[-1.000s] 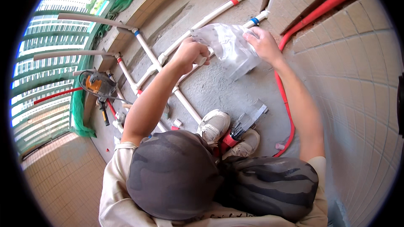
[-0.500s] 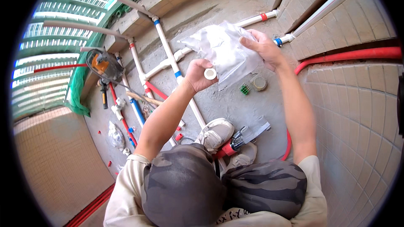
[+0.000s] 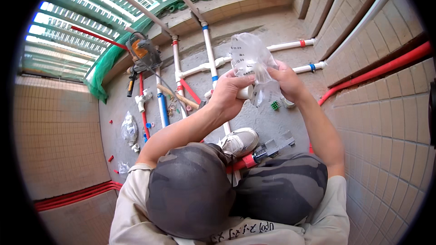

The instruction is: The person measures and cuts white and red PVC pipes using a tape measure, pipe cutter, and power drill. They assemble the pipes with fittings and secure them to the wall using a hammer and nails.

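Note:
Both my hands are in front of me above the floor, at a clear plastic bag (image 3: 250,54) with dark print on it. My right hand (image 3: 288,81) pinches the bag's right side between thumb and fingers. My left hand (image 3: 228,94) is closed around a short white pipe fitting (image 3: 246,92), its round end showing beside the bag. The left thumb and fingertips also touch the bag's edge. Whether anything is inside the crumpled bag I cannot tell. Below the hands, on the floor, lies a cluster of small green balls (image 3: 275,105).
White pipes (image 3: 208,50) with blue and red bands run along the concrete floor. A grey and orange power tool (image 3: 144,53) stands at the left, near a hammer (image 3: 179,97). A red-handled tool (image 3: 254,156) lies by my shoe (image 3: 240,141). A red hose (image 3: 377,73) follows the right wall.
The bag has narrowed and hangs more upright, its print now facing me. My hands have come closer together. The fitting has turned from end-on to sideways. The view has shifted too.

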Motion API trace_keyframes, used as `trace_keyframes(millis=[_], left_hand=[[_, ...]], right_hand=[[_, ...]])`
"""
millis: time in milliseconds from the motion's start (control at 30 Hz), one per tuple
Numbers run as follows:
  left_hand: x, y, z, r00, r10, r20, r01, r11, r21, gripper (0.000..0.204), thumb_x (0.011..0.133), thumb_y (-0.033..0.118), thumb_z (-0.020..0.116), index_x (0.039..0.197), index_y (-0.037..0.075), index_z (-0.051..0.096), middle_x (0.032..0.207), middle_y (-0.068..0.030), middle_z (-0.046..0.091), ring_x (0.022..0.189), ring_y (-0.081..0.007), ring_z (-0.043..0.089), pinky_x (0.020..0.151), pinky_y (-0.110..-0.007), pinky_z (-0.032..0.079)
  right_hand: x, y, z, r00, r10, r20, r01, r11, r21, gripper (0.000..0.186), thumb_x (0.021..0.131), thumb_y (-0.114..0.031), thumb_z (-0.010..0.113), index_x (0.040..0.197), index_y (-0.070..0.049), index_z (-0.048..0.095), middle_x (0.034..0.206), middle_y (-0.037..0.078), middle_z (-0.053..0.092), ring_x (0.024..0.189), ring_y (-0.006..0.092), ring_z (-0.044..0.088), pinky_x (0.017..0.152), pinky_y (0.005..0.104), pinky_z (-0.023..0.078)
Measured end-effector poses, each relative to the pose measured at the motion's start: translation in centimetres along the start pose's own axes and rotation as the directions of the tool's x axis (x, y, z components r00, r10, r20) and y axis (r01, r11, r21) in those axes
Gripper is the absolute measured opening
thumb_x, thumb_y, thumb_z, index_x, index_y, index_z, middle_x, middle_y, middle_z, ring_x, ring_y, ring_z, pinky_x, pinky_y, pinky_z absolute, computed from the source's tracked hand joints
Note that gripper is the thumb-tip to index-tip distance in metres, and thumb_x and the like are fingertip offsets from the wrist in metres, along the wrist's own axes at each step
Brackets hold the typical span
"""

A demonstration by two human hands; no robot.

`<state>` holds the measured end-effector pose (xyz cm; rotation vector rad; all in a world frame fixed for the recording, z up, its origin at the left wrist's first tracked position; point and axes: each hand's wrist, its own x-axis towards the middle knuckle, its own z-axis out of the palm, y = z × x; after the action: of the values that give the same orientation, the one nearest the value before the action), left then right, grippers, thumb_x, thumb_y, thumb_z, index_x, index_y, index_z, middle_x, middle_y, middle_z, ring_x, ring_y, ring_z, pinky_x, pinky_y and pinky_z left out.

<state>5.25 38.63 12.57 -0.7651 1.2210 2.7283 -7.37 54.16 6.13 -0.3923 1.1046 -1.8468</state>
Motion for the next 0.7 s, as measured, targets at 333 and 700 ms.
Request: trace_keyframes(millis=[333, 700], left_hand=[[-11.2, 6.3, -0.9, 0.882, 0.453, -0.131, -0.373, 0.841, 0.392, 0.025, 0.086, 0.005, 0.075, 0.107, 0.003, 0.062, 0.095, -0.0039, 0.067, 0.082, -0.0115, 0.063, 0.071, -0.029, 0.051], [-8.4, 2.7, -7.5, 0.669, 0.742, -0.041, -0.441, 0.442, 0.781, 0.034, 0.081, 0.01, 0.075, 0.11, -0.001, 0.061, 0.098, -0.0216, 0.067, 0.094, -0.0313, 0.068, 0.083, -0.037, 0.052]], right_hand=[[-1.9, -9.6, 17.3, 0.301, -0.422, 0.856, 0.914, -0.131, -0.385, 0.03, 0.076, -0.002, 0.069, 0.105, -0.003, 0.063, 0.102, 0.013, 0.066, 0.076, 0.0332, 0.066, 0.067, 0.0402, 0.054], [3.0, -6.4, 19.7, 0.966, 0.139, 0.216, 0.173, 0.272, -0.947, 0.039, 0.081, -0.017, 0.081, 0.109, 0.0, 0.059, 0.094, 0.016, 0.068, 0.08, 0.0192, 0.068, 0.068, 0.033, 0.052]])
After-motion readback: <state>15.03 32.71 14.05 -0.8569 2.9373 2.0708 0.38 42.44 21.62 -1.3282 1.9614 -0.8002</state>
